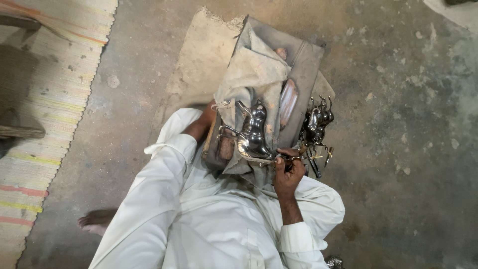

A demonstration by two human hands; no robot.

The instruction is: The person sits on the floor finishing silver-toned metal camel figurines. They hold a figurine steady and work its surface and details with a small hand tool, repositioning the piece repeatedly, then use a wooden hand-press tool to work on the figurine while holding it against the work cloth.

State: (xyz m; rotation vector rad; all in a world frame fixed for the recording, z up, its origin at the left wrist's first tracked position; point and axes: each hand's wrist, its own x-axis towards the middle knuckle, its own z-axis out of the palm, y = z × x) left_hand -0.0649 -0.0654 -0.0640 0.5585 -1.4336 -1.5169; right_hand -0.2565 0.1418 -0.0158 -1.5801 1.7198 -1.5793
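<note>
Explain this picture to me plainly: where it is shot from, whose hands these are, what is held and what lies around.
One camera, worn on a person's head, looks straight down at their own lap. The person wears white and sits on a concrete floor. A grey cloth covers the lap. On it rests a shiny metal horse figure. The right hand grips a thin tool against the figure's base. The left hand is hidden behind the cloth; only its forearm shows. More small metal figures stand bunched beside the cloth. A striped woven mat lies to one side, and a bare foot shows below.
</note>
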